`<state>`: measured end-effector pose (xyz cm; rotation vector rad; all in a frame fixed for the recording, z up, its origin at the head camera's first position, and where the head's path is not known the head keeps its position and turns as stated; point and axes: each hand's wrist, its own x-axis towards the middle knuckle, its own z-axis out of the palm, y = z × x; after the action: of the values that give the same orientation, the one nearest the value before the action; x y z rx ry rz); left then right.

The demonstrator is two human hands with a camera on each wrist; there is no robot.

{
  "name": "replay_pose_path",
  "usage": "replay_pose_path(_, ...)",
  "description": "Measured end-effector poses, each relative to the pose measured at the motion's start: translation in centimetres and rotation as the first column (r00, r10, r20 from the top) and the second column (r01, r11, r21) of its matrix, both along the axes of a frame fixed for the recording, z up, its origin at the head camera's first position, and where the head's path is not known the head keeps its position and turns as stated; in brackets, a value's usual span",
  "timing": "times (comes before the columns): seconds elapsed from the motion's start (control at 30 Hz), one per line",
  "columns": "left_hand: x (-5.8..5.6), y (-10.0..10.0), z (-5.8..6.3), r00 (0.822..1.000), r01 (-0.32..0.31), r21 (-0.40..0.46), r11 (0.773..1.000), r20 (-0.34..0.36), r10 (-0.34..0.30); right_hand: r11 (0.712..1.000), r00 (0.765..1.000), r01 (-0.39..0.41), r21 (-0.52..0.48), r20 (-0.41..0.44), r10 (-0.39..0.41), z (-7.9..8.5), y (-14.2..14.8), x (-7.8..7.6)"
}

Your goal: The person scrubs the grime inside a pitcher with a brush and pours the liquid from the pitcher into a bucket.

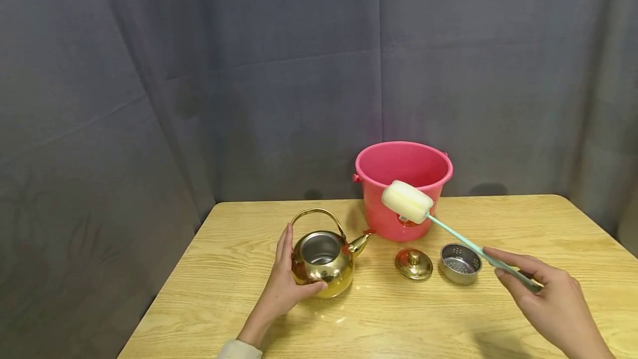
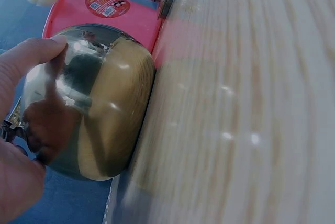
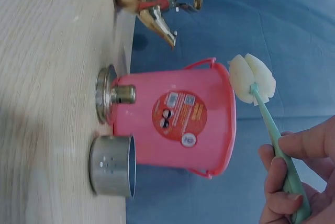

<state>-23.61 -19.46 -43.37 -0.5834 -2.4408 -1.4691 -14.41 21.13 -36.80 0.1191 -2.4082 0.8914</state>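
Note:
A shiny gold teapot (image 1: 333,278) stands lidless on the table, its spout toward the right and its hoop handle raised. My left hand (image 1: 286,287) holds it from the left side, thumb across the front and fingers along the far side. In the left wrist view the thumb lies against the polished teapot body (image 2: 99,103). My right hand (image 1: 553,298) grips the green handle of a sponge brush (image 1: 458,235), held up above the table. Its pale yellow sponge head (image 3: 252,77) points up and left, overlapping the bucket in the head view.
A pink bucket (image 1: 399,226) stands at the back of the wooden table (image 1: 219,292). In front of it lie the gold teapot lid (image 1: 414,265), knob up, and a perforated metal strainer (image 1: 459,263). Grey cloth (image 1: 299,98) hangs behind the table.

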Motion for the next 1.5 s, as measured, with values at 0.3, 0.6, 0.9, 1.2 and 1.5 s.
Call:
replay_pose_path(0.3,-0.1,0.5,-0.4,1.000,0.019,-0.007,1.000,0.000,-0.019,0.990,0.991,0.131,-0.060,0.032,-0.129,-0.7,2.6,1.1)
replay_pose_path(0.6,-0.2,0.6,-0.3,1.000,0.016,-0.002,1.000,0.009,-0.016,0.968,0.984,0.066,-0.241,-0.147,-0.104,-0.9,4.1,0.4)
replay_pose_path(0.9,-0.3,0.4,-0.1,1.000,0.000,-0.009,1.000,0.001,0.000,0.937,0.989,0.049,-0.347,-0.115,-0.094,-1.5,6.2,-0.3)
replay_pose_path(1.2,-0.4,0.3,0.1,1.000,0.010,-0.011,1.000,-0.006,-0.010,0.908,0.993,0.093,-0.409,-0.029,-0.115,-3.8,8.5,-1.4)
replay_pose_path(1.5,-0.1,0.0,0.0,1.000,-0.005,-0.018,1.000,0.001,0.005,0.876,0.987,0.143,-0.460,0.136,-0.089,-9.7,15.2,-5.8)
